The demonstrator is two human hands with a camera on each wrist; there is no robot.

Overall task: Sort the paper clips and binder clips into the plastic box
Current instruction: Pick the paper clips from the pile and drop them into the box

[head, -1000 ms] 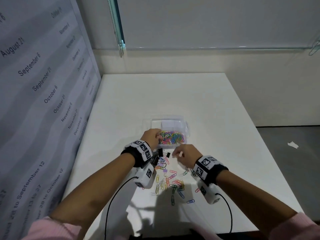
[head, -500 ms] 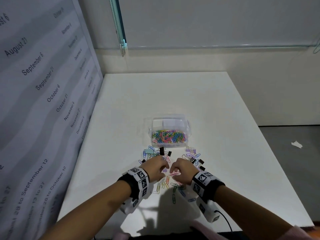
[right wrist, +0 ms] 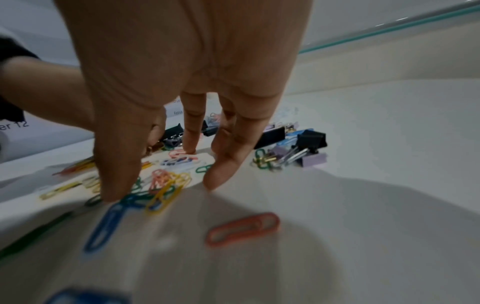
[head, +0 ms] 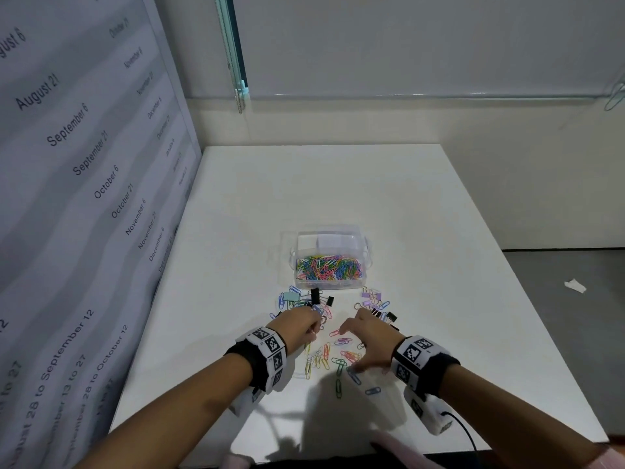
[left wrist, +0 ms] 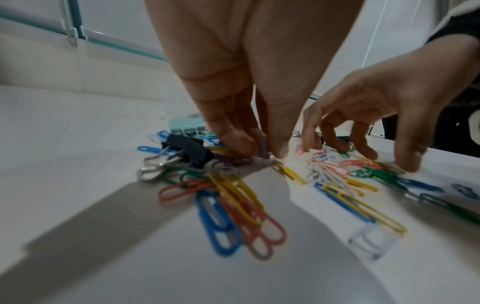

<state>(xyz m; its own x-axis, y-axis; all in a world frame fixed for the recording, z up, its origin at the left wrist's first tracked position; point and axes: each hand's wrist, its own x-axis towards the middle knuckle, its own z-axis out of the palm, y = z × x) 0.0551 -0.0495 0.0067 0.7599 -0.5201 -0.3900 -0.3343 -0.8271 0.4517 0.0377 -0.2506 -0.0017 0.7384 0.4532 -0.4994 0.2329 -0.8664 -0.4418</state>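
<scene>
A clear plastic box stands mid-table, its near compartment full of coloured paper clips. Loose paper clips lie scattered in front of it, with black binder clips and a mint one among them. My left hand pinches a purple paper clip between thumb and fingertips at the pile's left side. To its right, my right hand has its fingers spread. In the right wrist view the right hand touches clips with its fingertips and holds nothing.
More binder clips, black and lilac, lie just right of my right hand. A printed calendar banner walls off the table's left side. The table edge is close to my body.
My left hand left the box and came back to the loose pile. Both hands met there, then drew apart. The right hand now spreads over the clips.
</scene>
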